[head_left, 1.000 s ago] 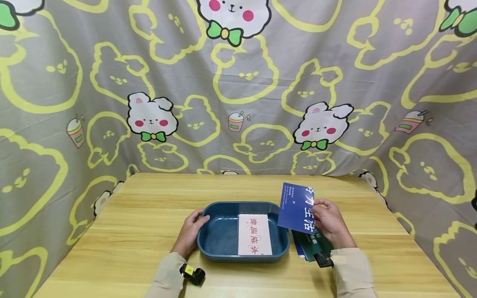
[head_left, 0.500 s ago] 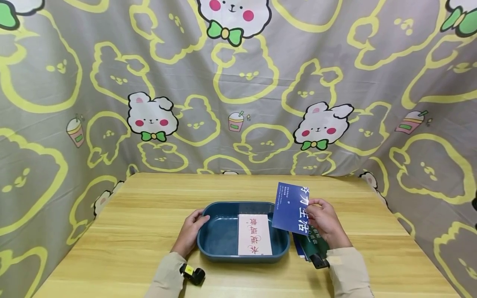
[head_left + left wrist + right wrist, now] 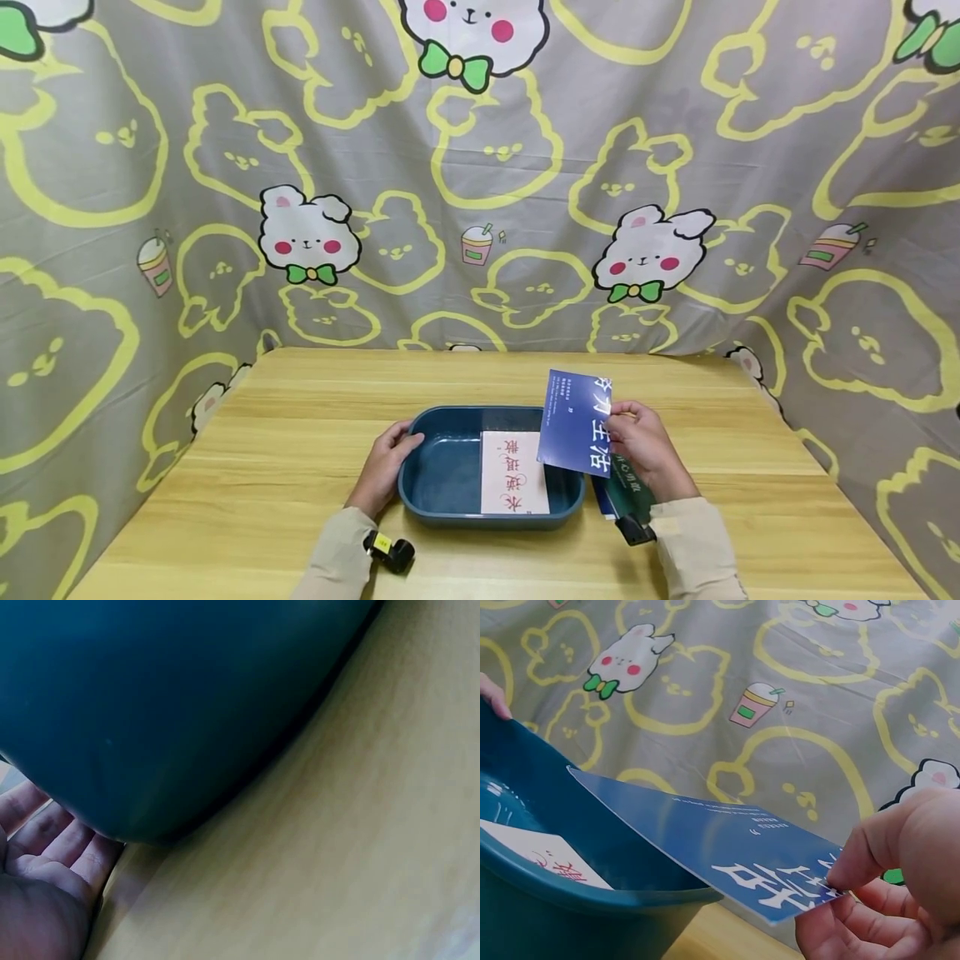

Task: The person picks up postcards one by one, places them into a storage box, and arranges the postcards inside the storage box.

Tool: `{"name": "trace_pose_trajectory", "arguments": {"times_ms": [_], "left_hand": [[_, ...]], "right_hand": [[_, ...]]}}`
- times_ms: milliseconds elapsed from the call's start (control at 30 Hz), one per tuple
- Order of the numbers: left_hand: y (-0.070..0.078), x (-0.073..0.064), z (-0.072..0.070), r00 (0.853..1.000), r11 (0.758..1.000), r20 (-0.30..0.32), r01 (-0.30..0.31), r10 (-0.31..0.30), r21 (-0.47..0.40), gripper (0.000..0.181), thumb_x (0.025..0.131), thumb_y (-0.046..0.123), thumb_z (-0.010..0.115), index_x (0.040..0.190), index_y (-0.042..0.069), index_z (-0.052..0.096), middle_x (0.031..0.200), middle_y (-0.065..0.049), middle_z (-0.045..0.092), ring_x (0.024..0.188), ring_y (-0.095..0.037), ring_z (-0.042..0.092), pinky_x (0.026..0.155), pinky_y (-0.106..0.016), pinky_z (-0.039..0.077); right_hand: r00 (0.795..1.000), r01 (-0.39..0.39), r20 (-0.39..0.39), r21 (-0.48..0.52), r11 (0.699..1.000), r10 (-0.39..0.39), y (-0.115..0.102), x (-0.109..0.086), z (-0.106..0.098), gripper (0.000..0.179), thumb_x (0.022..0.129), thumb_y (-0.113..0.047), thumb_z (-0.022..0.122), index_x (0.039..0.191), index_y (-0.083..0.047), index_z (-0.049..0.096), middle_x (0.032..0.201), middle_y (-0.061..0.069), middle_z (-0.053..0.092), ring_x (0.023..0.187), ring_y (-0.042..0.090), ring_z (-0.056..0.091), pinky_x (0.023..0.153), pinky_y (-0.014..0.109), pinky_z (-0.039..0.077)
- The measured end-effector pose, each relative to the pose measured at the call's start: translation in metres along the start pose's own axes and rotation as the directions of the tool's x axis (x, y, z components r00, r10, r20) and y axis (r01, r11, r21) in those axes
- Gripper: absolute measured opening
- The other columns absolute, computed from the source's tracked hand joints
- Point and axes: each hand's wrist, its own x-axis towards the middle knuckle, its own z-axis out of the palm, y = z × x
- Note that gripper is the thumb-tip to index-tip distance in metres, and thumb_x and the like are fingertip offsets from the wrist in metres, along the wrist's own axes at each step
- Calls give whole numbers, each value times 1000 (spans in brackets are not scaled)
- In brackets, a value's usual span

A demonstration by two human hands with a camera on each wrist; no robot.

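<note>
A dark teal plastic basin [image 3: 442, 477] stands on the table in the head view. My left hand [image 3: 386, 465] holds its left end, thumb over the rim; in the left wrist view the fingers [image 3: 67, 838] lie against the outer wall. Inside, at the right, lies a pale pink card [image 3: 513, 475] with red characters. My right hand [image 3: 648, 446] pinches a blue card [image 3: 573, 421] with white characters by its right edge, tilted above the basin's right end. Beneath that hand, a green card [image 3: 632, 492] overlaps other cards on the table, partly hidden.
The wooden table [image 3: 247, 467] extends around the basin. A grey curtain [image 3: 420, 250] with yellow outlines and white rabbits hangs behind and at both sides. A small black camera [image 3: 390, 552] is strapped to the left wrist, another black device [image 3: 635, 530] to the right.
My right hand has moved left with the blue card, bringing it farther over the basin's right end. More of the green card shows. The left hand and basin stay put.
</note>
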Motion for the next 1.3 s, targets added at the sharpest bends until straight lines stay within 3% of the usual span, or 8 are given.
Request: {"name": "trace_pose_trajectory", "arguments": {"times_ms": [767, 1300], "left_hand": [[2, -1, 0, 1000, 1000, 12, -3, 4, -9, 39, 98, 17, 58, 129, -5, 53, 119, -18, 58, 107, -26, 54, 88, -30, 46], [1, 0, 1, 1000, 1000, 11, 5, -5, -10, 39, 98, 18, 59, 129, -4, 54, 119, -17, 58, 108, -26, 54, 90, -31, 46]], "right_hand": [[998, 40, 54, -62, 997, -37, -4, -6, 21, 25, 86, 10, 53, 109, 11, 43, 76, 3, 60, 64, 13, 59, 57, 27, 52], [998, 56, 45, -177, 983, -49, -4, -9, 40, 23, 87, 12, 58, 109, 12, 49, 81, 10, 61, 66, 15, 58, 56, 26, 52]]}}
